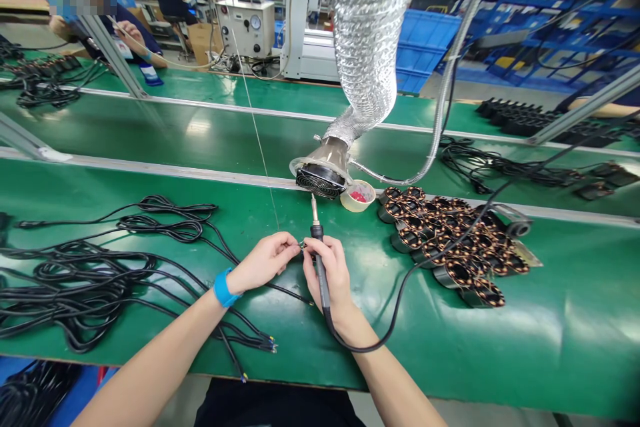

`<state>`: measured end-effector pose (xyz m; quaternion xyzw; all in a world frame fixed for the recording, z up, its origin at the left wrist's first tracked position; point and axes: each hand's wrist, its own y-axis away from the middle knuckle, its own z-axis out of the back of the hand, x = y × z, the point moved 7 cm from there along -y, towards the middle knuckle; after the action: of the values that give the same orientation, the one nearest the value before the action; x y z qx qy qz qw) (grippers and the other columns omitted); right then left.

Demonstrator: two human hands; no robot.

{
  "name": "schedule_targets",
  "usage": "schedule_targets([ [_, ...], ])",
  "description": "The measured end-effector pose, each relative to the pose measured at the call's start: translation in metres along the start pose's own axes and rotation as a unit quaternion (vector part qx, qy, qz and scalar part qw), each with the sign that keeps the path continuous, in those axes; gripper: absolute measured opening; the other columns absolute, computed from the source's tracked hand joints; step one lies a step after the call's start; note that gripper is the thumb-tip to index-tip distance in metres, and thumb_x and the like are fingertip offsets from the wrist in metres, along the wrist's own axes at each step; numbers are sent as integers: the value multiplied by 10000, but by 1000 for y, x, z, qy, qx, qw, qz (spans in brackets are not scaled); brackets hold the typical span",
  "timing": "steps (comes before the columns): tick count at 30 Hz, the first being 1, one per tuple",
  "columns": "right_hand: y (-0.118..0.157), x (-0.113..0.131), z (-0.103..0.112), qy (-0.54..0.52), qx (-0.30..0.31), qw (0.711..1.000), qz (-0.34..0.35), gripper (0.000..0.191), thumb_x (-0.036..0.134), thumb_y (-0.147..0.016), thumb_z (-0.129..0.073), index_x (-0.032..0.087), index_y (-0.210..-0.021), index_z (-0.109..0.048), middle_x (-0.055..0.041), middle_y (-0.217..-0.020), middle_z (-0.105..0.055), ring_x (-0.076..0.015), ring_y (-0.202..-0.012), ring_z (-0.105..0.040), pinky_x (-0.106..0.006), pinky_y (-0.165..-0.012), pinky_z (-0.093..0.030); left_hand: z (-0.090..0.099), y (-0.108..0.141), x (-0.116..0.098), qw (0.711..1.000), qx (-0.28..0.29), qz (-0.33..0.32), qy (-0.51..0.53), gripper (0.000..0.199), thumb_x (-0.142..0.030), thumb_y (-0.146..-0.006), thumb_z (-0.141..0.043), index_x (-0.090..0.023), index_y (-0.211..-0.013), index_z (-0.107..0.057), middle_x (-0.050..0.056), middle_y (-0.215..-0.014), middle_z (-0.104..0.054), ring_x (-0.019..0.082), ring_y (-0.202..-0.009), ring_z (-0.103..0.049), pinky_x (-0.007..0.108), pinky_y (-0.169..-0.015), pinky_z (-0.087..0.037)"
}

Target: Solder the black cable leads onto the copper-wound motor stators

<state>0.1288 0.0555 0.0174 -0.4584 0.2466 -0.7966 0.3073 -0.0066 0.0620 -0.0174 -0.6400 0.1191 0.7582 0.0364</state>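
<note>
My right hand is closed around the grip of a soldering iron, its tip pointing away from me towards the fume extractor inlet. My left hand, with a blue band on the wrist, is pinched shut. Its fingertips meet those of my right hand at a small dark piece, too small and covered to name. A thin pale strand hangs down just behind my left hand. Black cables lie coiled at the left, several stripped ends pointing towards me below my left hand.
Motor stators with copper windings stand grouped at the right. A small tub with red contents sits beside the extractor. The iron's black cord loops across my right forearm. Metal rails cross behind; a co-worker sits at the far left.
</note>
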Motion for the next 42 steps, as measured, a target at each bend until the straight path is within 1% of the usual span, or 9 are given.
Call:
schedule_targets([
  [6, 2, -1, -2, -5, 6, 1000, -1, 411, 60, -912, -539, 265, -1268, -545, -54, -1056, -535, -138, -890, -637, -284, -806, -567, -2, 0, -2, 998, -3, 33, 60, 403, -554, -875, -591, -156, -831, -543, -63, -649, -434, 49, -490, -311, 181, -440, -265],
  [9, 0, -1, -1, -20, 0, 1000, -8, 408, 64, -905, -545, 255, -1265, -549, -58, -1050, -544, -140, -900, -640, -292, -821, -566, 1, 1, -6, 998, -22, 30, 49, 385, -526, -859, -619, -149, -800, -565, -48, -641, -464, 59, -512, -329, 182, -445, -267],
  [14, -7, -3, 17, -29, -63, 997, -32, 317, 108, -910, -569, 231, -1201, -590, -49, -962, -620, -159, -887, -657, -326, -837, -570, 3, 1, -8, 999, -27, 30, 32, 366, -502, -841, -635, -144, -785, -586, -42, -621, -482, 67, -514, -352, 188, -455, -281],
  [20, 4, -18, 39, -20, -123, 987, -104, 158, 207, -941, -522, 202, -1001, -668, -34, -801, -690, -173, -715, -690, -309, -679, -576, 4, 2, -4, 999, -25, 41, 13, 354, -489, -839, -627, -144, -769, -587, -50, -597, -458, 65, -496, -334, 193, -449, -253],
  [24, 15, -17, 47, -28, -143, 986, -84, 257, 223, -938, -463, 207, -784, -668, -21, -634, -649, -190, -624, -675, -335, -627, -562, 4, 2, -2, 999, -24, 41, 4, 338, -477, -838, -623, -149, -770, -587, -61, -570, -427, 62, -483, -302, 193, -443, -228],
  [27, 16, -11, 49, -50, -149, 986, -52, 310, 195, -930, -433, 219, -708, -648, 3, -545, -598, -175, -535, -628, -337, -583, -540, 5, 2, -1, 999, -24, 48, 1, 330, -470, -837, -623, -151, -768, -582, -66, -560, -408, 64, -480, -295, 195, -443, -221],
  [31, 12, -5, 47, -66, -142, 987, -28, 342, 173, -930, -403, 226, -681, -631, 16, -503, -561, -164, -493, -600, -331, -543, -524, 4, 2, -1, 999, -26, 45, -6, 323, -465, -839, -623, -153, -765, -583, -68, -562, -419, 67, -483, -289, 203, -464, -239],
  [36, 7, 2, 43, -64, -122, 990, -6, 310, 141, -922, -423, 220, -708, -634, 23, -522, -580, -147, -503, -612, -306, -550, -521, 3, 1, 4, 999, -23, 40, -5, 314, -454, -848, -616, -147, -787, -592, -59, -598, -447, 72, -506, -300, 206, -488, -249],
  [42, 4, 6, 43, -50, -119, 992, -2, 305, 126, -913, -436, 215, -708, -643, 26, -525, -591, -138, -507, -611, -292, -560, -514, 2, 0, 5, 999, -20, 32, -7, 310, -442, -856, -610, -139, -792, -599, -43, -637, -474, 79, -540, -331, 206, -498, -249],
])
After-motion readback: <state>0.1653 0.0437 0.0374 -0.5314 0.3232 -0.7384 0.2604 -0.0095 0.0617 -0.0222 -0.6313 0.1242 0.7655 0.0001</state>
